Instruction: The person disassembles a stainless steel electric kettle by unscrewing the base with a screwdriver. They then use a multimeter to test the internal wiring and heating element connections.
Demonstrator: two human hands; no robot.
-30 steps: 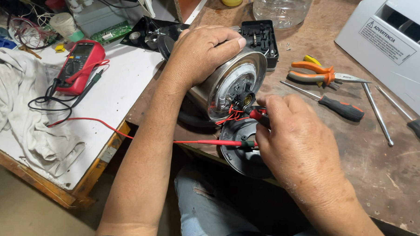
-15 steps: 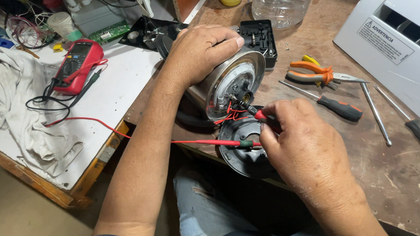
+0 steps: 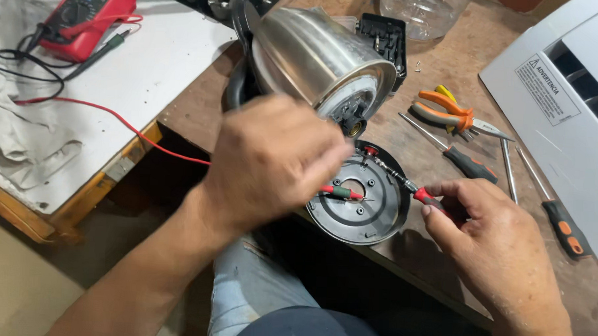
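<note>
At frame centre, the left hand (image 3: 269, 163), off the steel kettle (image 3: 316, 59), now apparently pinches a red probe (image 3: 341, 191) over the round base (image 3: 361, 203); right hand (image 3: 492, 244) grips a second probe (image 3: 404, 183).

Head camera looks steeply down, close over workbench (image 3: 442, 54).

My left hand (image 3: 269, 163) and right hand (image 3: 501, 251) are bare, forearms unsleeved; I wear light blue jeans (image 3: 255, 295) and a dark top (image 3: 320, 328).
</note>
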